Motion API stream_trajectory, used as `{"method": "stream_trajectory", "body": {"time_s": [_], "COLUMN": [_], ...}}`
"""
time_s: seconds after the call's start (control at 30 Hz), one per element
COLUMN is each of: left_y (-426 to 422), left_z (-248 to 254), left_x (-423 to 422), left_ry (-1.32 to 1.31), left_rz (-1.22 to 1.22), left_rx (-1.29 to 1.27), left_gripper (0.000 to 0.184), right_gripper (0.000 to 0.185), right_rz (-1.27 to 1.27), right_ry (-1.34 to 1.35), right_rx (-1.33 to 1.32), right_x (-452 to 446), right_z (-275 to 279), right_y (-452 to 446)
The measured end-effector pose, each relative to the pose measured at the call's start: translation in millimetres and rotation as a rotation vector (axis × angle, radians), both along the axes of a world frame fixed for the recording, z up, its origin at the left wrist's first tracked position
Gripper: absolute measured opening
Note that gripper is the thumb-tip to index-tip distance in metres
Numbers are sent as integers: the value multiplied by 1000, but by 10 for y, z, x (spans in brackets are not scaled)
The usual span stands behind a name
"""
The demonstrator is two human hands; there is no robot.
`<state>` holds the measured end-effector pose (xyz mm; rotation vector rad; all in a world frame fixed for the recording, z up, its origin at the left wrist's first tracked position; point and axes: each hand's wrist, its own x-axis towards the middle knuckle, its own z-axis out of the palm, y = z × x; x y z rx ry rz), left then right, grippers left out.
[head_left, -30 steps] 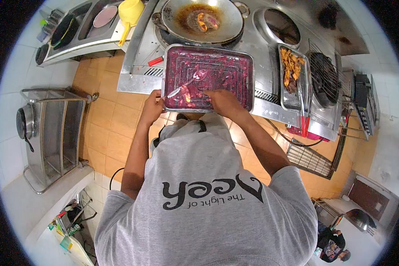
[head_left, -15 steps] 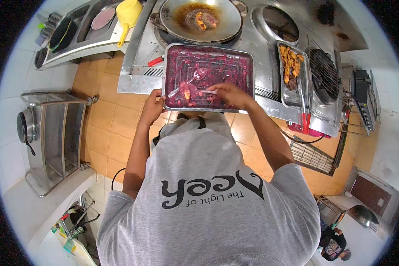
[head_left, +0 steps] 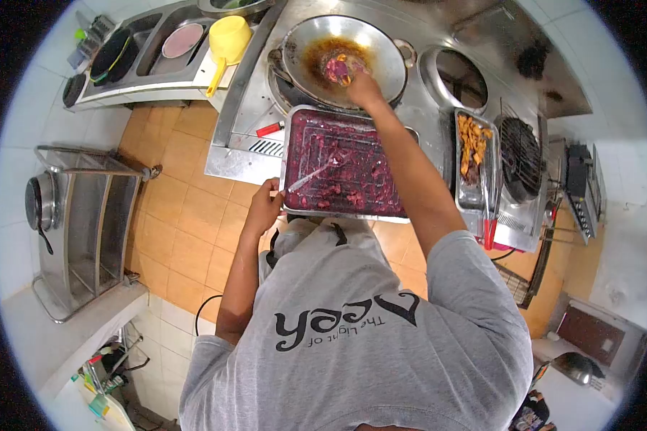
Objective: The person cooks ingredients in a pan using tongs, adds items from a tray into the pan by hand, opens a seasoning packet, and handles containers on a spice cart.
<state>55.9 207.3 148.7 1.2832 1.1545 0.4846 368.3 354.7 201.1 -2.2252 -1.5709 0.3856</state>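
- Purple-coated piece (head_left: 338, 70): one, at the fingertips inside the wok, beside orange bits. A half second ago I logged a similar lump at the large tray's near left corner; that spot now shows only smears.
- Right hand (head_left: 364, 87): moved from above the tray to low over the wok; I cannot tell whether the fingers grip the piece or have released it.
- Wok (head_left: 387, 49): wide, metal, browned at the centre; on the stove, beyond the tray.
- Large tray (head_left: 345, 213): purple-smeared, now partly behind the right forearm; lower in my view, as the whole scene has shifted down.
- Left hand (head_left: 266, 206): fingers curled on the tray's left edge, same hold as before.
- Spoon (head_left: 310, 177): lying in the tray, handle toward the left hand.
- Red lighter (head_left: 269, 129): left of the tray, unmoved on the stove.
- Fried pieces (head_left: 473, 147): in a narrow tray (head_left: 470, 197), to the right.
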Motion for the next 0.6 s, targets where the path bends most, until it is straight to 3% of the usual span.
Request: {"method": "stream_trajectory", "body": {"time_s": [0.33, 0.6], "left_y": [6, 33], "left_z": [137, 162], "left_x": [24, 23], "left_ry": [-12, 20], "left_rz": [31, 8], "left_rx": [-7, -45], "left_gripper": [20, 18], "right_gripper": [35, 34], "right_rz": [-1, 219], "right_ry": [-97, -272], "right_rx": [10, -77], "right_x": [-96, -30], "right_z": [-117, -109], "right_y": [326, 311]}}
